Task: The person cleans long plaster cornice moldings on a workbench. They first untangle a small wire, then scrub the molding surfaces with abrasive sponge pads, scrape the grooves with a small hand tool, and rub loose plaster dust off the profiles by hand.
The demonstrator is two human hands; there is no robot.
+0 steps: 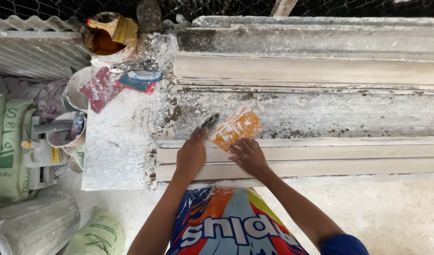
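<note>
The left hand [191, 156] rests on the near plaster moulding [321, 158], a long pale strip that runs off toward 3 o'clock along the front edge of the workbench [118, 141]. Its fingers are curled around a small dark tool [210, 121] that sticks out toward 1 o'clock; the tool is blurred, so its kind cannot be told. The right hand [248, 156] lies just beside the left, at its 3 o'clock, with fingers spread and pressed flat on the lower edge of an orange plastic scraper [236, 127], which lies tilted on the bench just past the moulding, at 12 o'clock from the hands. A second, wider moulding [311, 70] lies farther back, well apart from the hands, parallel to the first. At 10 o'clock from the hands, on the crusted white bench top, lie a red scraper [100, 88] and a blue one [140, 81], near each other. Beyond them, at 11 o'clock, a pot of brown liquid [103, 41] holds a wide brush [118, 27] across its rim. At 9 o'clock, below the bench, stand buckets [75, 89] and green-printed sacks [11, 141].
</note>
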